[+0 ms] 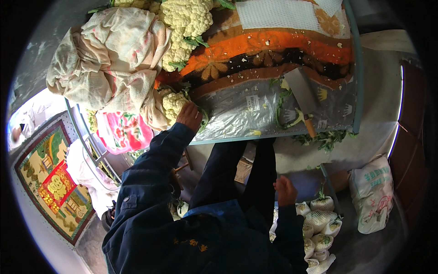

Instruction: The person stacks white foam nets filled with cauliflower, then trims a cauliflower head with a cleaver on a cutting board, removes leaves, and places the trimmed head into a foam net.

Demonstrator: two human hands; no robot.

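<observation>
My left hand [190, 117] grips the right side of a pale cauliflower head [173, 103], which lies at the left of a table covered with clear plastic [226, 114]. A crumpled, stained cloth [113, 65] bulges just left of that head. My right hand [286, 190] hangs low beside my right leg, away from the table, its fingers loosely curled. Nothing shows in it, though the palm is hidden. A cleaver [301, 89] with a wooden handle [309, 126] lies at the table's right, the handle jutting past the near edge. Cut green leaf stalks [281, 109] lie beside its blade.
More cauliflower [186, 20] is heaped at the table's far side, by an orange and black patterned cloth [267, 44] and white foam netting [277, 15]. Net-wrapped cauliflowers [318, 222] stand low at my right, near a white sack [373, 195]. Trimmed leaves [325, 139] lie below the table edge.
</observation>
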